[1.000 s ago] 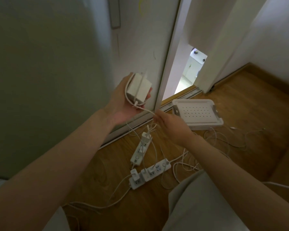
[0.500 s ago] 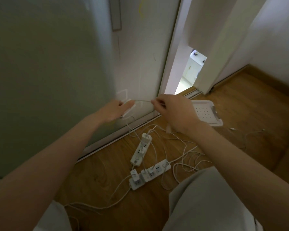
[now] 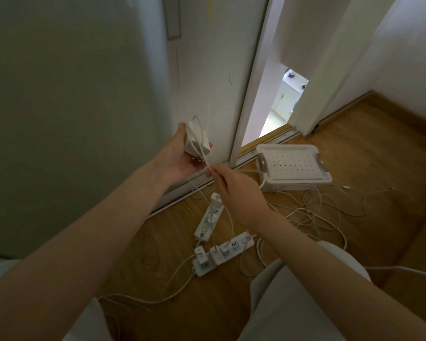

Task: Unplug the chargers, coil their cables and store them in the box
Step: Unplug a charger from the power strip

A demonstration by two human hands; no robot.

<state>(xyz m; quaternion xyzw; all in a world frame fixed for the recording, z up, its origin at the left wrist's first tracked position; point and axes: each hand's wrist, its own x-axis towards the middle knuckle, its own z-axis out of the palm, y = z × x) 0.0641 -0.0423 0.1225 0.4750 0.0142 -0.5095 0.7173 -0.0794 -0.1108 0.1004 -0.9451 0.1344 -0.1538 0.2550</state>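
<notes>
White charger block [image 3: 196, 139] sits gripped in the raised left hand [image 3: 182, 159], cable already looped around it; the right hand [image 3: 234, 188] pinches that cable [image 3: 208, 166] just below. This looks like the coiling step; next, another turn, then the white box [image 3: 293, 166], near on the wooden floor [image 3: 369, 148]. Other chargers remain plugged into power strips [image 3: 221, 252].

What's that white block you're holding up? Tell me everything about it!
It is a charger, a white block with rounded corners that looks like smooth plastic. It is unplugged and held up in the air near the wall, tilted, in the left hand, whose fingers grip its sides. A thin white cable is looped around it a few times and runs down to the right hand, which pinches it. Any plug pins are hidden.
</notes>
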